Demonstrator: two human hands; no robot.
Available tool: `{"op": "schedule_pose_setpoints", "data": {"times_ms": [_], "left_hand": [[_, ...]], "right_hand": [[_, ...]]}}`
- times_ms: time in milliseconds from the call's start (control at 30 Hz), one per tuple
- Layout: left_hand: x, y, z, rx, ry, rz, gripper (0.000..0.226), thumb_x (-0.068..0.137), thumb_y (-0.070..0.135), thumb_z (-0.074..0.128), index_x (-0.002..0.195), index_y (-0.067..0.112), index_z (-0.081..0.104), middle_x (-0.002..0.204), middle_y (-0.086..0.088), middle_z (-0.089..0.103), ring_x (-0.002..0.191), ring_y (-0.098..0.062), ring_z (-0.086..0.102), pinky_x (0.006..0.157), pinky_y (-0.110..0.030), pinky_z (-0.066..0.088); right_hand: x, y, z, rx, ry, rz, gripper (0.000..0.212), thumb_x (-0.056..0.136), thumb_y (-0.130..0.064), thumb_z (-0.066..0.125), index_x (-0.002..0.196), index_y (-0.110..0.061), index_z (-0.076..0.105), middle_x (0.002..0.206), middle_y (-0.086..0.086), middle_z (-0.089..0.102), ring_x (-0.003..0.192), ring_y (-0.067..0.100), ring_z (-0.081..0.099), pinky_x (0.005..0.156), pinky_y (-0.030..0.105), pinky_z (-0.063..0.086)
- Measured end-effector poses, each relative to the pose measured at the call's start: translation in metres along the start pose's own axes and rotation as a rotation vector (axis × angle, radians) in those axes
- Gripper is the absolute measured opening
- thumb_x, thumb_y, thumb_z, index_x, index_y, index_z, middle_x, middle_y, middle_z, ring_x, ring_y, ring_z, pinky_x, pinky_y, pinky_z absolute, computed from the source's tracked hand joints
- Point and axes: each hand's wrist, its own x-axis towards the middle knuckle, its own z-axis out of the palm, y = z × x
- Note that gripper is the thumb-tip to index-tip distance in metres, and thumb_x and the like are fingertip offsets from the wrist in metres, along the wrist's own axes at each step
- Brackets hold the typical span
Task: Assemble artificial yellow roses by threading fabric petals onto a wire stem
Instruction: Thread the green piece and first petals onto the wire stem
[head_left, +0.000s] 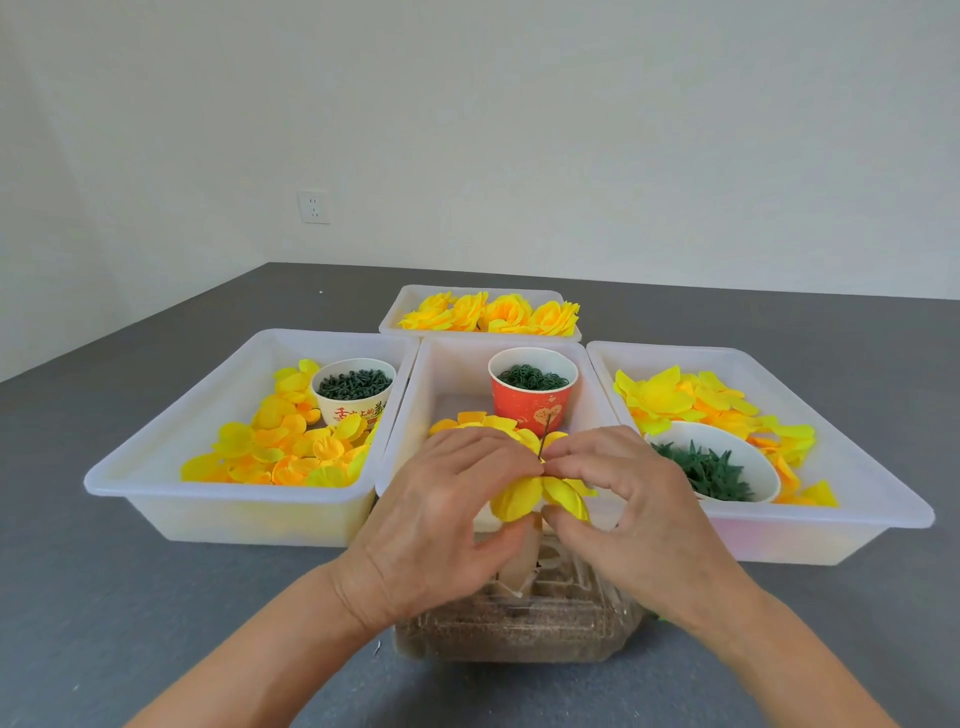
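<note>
Both hands (543, 467) on petal (519, 499) — wire (545, 434) upright

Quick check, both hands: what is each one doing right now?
Left hand: fingers pinch the yellow petal piece on the wire stem.
Right hand: fingers pinch the same petal piece from the other side.

The cream paper cup (354, 397) in the tray (156, 447) at the table's left side bears red Chinese characters; only part shows above the petals, and it is too blurred to read surely. The red cup (533, 400) in the middle tray carries a gold heart-shaped emblem, with no legible words.
</note>
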Motion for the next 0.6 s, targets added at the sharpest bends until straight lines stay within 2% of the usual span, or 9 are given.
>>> {"op": "schedule_pose_setpoints", "data": {"times_ms": [67, 133, 233, 300, 400, 533, 600], "left_hand": [[-0.001, -0.003, 0.002, 0.033, 0.054, 0.033, 0.016, 0.077, 0.007, 0.069, 0.093, 0.006, 0.071, 0.098, -0.001, 0.069, 0.095, -0.021, 0.062, 0.080, -0.038, 0.050], [-0.001, -0.005, 0.005, 0.038, 0.098, 0.033, 0.020, 0.070, -0.005, 0.072, 0.088, 0.004, 0.073, 0.092, -0.004, 0.070, 0.088, -0.024, 0.063, 0.075, -0.038, 0.051], [-0.005, -0.003, 0.011, 0.028, 0.156, 0.013, 0.016, 0.071, -0.011, 0.068, 0.082, 0.000, 0.073, 0.086, -0.008, 0.070, 0.081, -0.027, 0.064, 0.069, -0.037, 0.052], [-0.006, 0.000, 0.014, 0.023, 0.190, 0.004, 0.011, 0.079, -0.005, 0.062, 0.080, -0.001, 0.072, 0.083, -0.009, 0.069, 0.077, -0.028, 0.063, 0.066, -0.037, 0.052], [-0.006, 0.004, 0.017, 0.062, 0.211, 0.030, 0.017, 0.086, 0.002, 0.057, 0.076, 0.000, 0.072, 0.079, -0.010, 0.068, 0.072, -0.028, 0.062, 0.062, -0.036, 0.051], [-0.010, 0.003, 0.018, 0.121, 0.188, 0.088, 0.028, 0.092, 0.006, 0.052, 0.072, 0.001, 0.070, 0.079, -0.008, 0.068, 0.073, -0.027, 0.063, 0.060, -0.036, 0.050], [-0.011, 0.002, 0.017, 0.127, 0.175, 0.094, 0.026, 0.091, 0.006, 0.054, 0.073, 0.001, 0.071, 0.080, -0.007, 0.069, 0.075, -0.026, 0.063, 0.062, -0.036, 0.050]], "right_hand": [[-0.001, 0.000, 0.002, -0.059, 0.086, -0.104, 0.016, 0.069, -0.010, 0.074, 0.085, -0.014, 0.076, 0.091, -0.005, 0.070, 0.089, 0.016, 0.061, 0.080, 0.027, 0.049], [-0.001, 0.002, 0.004, -0.137, 0.137, -0.195, 0.013, 0.069, -0.007, 0.073, 0.082, -0.011, 0.075, 0.088, -0.002, 0.070, 0.084, 0.022, 0.063, 0.073, 0.036, 0.050], [-0.002, 0.004, 0.009, -0.286, 0.169, -0.291, 0.009, 0.071, -0.006, 0.073, 0.079, -0.009, 0.074, 0.086, 0.000, 0.070, 0.081, 0.026, 0.062, 0.071, 0.035, 0.046], [-0.004, 0.004, 0.012, -0.353, 0.196, -0.325, 0.003, 0.074, -0.008, 0.070, 0.076, -0.008, 0.073, 0.085, 0.001, 0.070, 0.080, 0.026, 0.062, 0.071, 0.032, 0.042], [-0.008, 0.005, 0.015, -0.420, 0.224, -0.344, 0.001, 0.075, -0.007, 0.072, 0.074, -0.008, 0.072, 0.084, 0.002, 0.069, 0.078, 0.027, 0.062, 0.072, 0.031, 0.039], [-0.013, 0.008, 0.018, -0.457, 0.173, -0.361, 0.007, 0.074, -0.003, 0.069, 0.073, -0.009, 0.072, 0.083, 0.002, 0.068, 0.076, 0.028, 0.061, 0.068, 0.034, 0.041], [-0.013, 0.006, 0.016, -0.442, 0.129, -0.351, 0.007, 0.073, -0.004, 0.069, 0.075, -0.010, 0.072, 0.084, 0.001, 0.068, 0.077, 0.028, 0.062, 0.067, 0.035, 0.043]]}}
